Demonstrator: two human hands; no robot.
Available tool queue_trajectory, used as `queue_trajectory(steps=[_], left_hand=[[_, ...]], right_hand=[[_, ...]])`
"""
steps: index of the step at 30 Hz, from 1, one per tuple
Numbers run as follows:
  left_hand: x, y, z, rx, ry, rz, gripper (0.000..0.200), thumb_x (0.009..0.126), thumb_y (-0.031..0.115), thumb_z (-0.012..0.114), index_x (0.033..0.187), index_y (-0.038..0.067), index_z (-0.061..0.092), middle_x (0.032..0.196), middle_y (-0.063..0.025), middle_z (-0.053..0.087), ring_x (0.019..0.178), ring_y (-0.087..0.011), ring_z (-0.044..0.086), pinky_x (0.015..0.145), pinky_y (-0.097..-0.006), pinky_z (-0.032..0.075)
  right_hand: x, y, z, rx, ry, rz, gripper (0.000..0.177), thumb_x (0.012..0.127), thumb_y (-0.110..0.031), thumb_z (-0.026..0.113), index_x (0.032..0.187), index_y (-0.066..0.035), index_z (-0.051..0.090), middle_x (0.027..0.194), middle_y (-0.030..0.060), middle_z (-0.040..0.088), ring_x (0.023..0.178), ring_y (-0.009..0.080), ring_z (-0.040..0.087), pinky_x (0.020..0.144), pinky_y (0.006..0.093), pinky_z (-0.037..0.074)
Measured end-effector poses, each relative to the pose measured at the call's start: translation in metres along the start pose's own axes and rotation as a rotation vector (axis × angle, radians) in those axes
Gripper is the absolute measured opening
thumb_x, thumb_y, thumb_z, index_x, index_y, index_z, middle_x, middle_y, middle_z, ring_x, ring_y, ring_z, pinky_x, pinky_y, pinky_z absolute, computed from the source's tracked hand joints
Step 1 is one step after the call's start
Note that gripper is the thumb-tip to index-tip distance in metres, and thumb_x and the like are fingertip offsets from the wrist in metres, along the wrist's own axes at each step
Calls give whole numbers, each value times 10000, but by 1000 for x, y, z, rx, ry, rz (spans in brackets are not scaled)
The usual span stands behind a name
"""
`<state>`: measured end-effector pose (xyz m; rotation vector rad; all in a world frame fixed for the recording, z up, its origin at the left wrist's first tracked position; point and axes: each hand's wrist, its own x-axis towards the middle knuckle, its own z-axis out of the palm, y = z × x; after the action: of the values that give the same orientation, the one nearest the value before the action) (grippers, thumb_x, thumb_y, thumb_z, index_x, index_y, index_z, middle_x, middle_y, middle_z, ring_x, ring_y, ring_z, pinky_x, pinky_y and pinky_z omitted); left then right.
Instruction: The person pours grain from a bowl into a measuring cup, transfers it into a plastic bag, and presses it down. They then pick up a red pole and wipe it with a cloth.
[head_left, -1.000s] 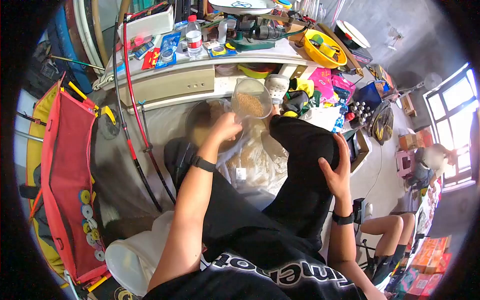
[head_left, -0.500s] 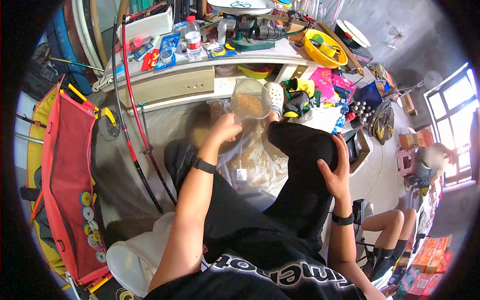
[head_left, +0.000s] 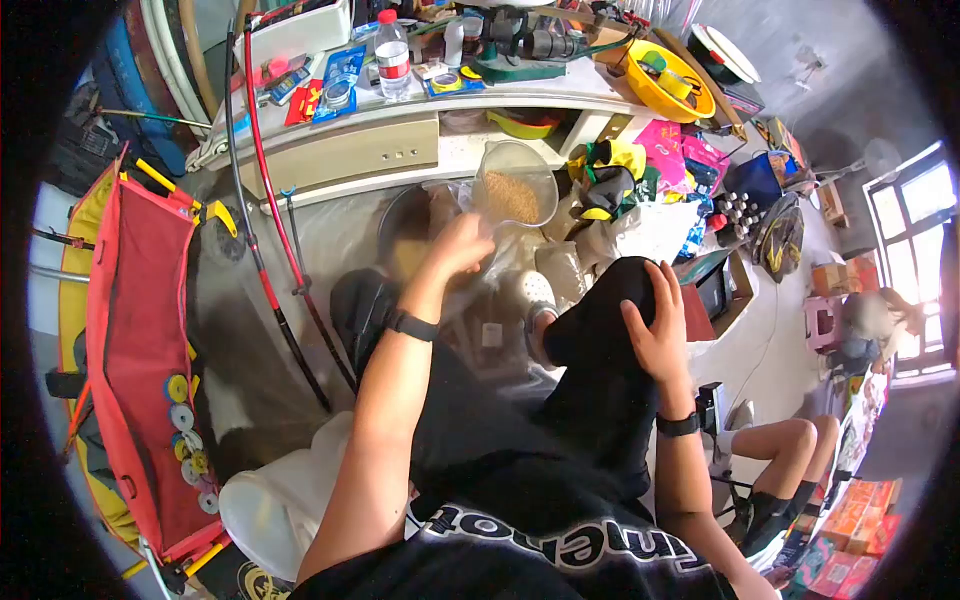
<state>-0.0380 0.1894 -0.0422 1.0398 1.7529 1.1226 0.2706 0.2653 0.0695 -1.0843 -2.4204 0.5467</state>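
Note:
My left hand [head_left: 456, 248] grips the handle of a clear plastic jug [head_left: 516, 184] that holds brown grain. The jug hangs above a clear plastic sack [head_left: 500, 305] of the same grain on the floor, close to a dark round bowl [head_left: 410, 225]. My right hand [head_left: 659, 335] rests flat on my right knee, fingers spread, holding nothing. My right foot in a white clog [head_left: 536, 300] stands beside the sack. Black bands sit on both wrists.
A cluttered white bench [head_left: 360, 150] runs along the back with a water bottle [head_left: 393, 57] and a yellow bowl [head_left: 672, 88]. Red fishing rods [head_left: 265, 200] lean at the left by a red bag [head_left: 135, 330]. Another person's legs [head_left: 775, 470] are at the lower right.
My right leg has pulled back, bringing the white clog from near the bench to beside the sack. My right hand stayed on the knee. The jug remains held up in my left hand.

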Motion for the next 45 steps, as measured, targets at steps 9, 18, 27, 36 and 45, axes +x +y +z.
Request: queue_trajectory(steps=[9,18,27,36,45], left_hand=[[5,4,-4,79,14,-58,140,713,89,599,803,4,534,599,-44,533,418,-149,544,388,-289,439],[16,-7,-1,26,43,-107,145,711,90,599,814,10,537,592,-26,519,416,-131,536,379,-283,428],[15,-3,4,58,19,-105,150,711,91,595,825,12,539,605,-30,523,415,-133,527,390,-282,433],[13,10,3,118,18,-114,160,708,85,602,818,-7,531,604,-42,525,424,-142,535,400,-289,444],[9,-1,3,35,35,-51,165,712,80,595,838,-5,529,608,-38,520,421,-137,523,396,-288,443]], right_hand=[[30,35,54,-12,-76,37,555,779,-221,632,1276,-51,453,1340,246,400,1208,409,417,1002,434,357],[38,16,58,60,-103,-8,511,748,-205,640,1214,-45,504,1304,227,442,1193,397,432,1007,430,352],[41,31,66,98,-121,36,509,753,-222,647,1214,-59,507,1310,226,444,1195,395,442,993,423,373],[47,32,68,106,-139,30,497,758,-222,645,1207,-57,512,1303,223,451,1185,392,452,988,423,379],[44,36,69,122,-113,4,494,754,-211,650,1197,-43,513,1294,219,458,1183,389,452,991,418,375]])
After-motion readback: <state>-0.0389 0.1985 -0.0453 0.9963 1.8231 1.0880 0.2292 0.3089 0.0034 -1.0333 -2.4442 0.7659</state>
